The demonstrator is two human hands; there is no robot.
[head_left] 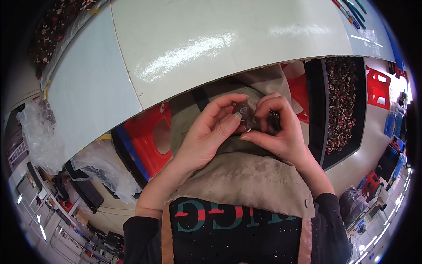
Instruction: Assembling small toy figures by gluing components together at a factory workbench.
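Observation:
Over my lap, my left hand [215, 127] is closed, its thumb and fingers gripping a small, glossy, dark brown moulded piece [242, 111]. My right hand [283, 127] is curled against the piece's right side, its thumb below and its bent index finger above. Between the right fingers shows a small black item [274, 121], too covered to name. A tiny pale speck sits at the piece's lower edge. Beneath both hands lies a stained beige apron [246, 171].
A pale table [228, 26] spans the area ahead, its edge just beyond my hands. Several pens or slim tools [351, 13] lie at its far right. A black tray [339, 110] of small dark, red and pale pieces stands right, near a red stool [378, 87]. Clear plastic bags [39, 132] hang left.

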